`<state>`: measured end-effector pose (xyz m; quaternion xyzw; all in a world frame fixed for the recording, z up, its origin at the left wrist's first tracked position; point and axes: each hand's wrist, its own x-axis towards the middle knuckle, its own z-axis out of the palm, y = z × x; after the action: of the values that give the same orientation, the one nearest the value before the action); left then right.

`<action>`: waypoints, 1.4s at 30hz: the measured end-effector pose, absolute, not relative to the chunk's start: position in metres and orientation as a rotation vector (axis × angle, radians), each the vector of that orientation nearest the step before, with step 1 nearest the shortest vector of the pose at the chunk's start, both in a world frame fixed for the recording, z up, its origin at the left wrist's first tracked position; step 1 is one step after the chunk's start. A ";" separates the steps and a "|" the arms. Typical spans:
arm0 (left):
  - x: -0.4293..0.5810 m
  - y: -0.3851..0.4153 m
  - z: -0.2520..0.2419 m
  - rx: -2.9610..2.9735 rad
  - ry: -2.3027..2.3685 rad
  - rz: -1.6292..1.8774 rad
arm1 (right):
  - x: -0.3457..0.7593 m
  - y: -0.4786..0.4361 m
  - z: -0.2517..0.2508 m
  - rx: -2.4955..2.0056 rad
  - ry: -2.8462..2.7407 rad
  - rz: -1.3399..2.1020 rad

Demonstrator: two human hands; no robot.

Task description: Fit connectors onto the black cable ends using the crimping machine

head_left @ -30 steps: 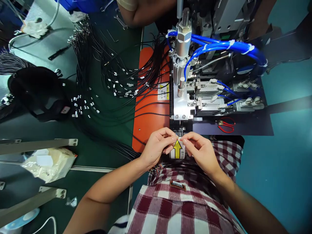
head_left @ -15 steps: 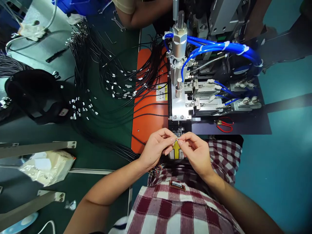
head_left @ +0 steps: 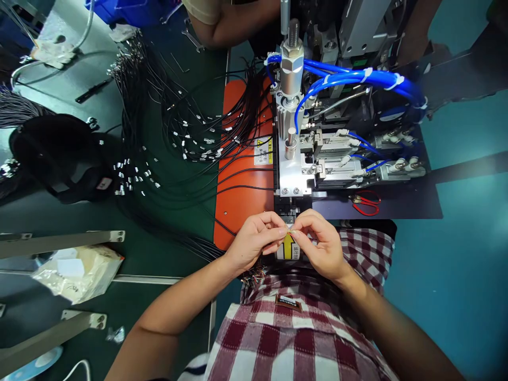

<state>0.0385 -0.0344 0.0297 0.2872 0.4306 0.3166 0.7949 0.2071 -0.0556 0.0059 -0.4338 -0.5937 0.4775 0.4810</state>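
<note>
Both hands meet just in front of the machine, fingertips almost touching. My left hand (head_left: 256,241) pinches the end of a black cable; the cable (head_left: 225,226) seems to run into it from the left across the orange plate. Between thumb and forefinger, my right hand (head_left: 320,243) grips the fine wires (head_left: 290,232) at that end; their individual strands are too small to make out. Under the fingers lies a yellow arrow label (head_left: 289,248). Below my left wrist, a bunch of coloured wire ends (head_left: 253,276) rests near my lap.
The metal machine (head_left: 291,164) with blue air hoses (head_left: 369,76) stands directly ahead. Black cables with silvery tips (head_left: 202,151) spread over the green table and orange plate (head_left: 248,198). Red-handled snips (head_left: 365,203) lie at right. Another person's arm (head_left: 242,24) is at the top.
My fingertips have shifted slightly at the wire ends, and the right hand's fingers have curled a little more. The surroundings look the same.
</note>
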 end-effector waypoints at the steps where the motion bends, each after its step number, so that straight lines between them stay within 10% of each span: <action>1: 0.038 -0.034 0.029 0.630 0.939 0.670 | 0.210 -0.054 0.007 -1.062 -1.499 1.141; 42: 0.047 -0.046 0.033 0.840 1.075 0.665 | 0.222 -0.063 0.020 -1.394 -1.462 1.286</action>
<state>0.0474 -0.0464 0.0334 0.3809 0.4872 0.3015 0.7257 0.2222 -0.0631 0.0202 -0.5419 -0.5686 0.4999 0.3649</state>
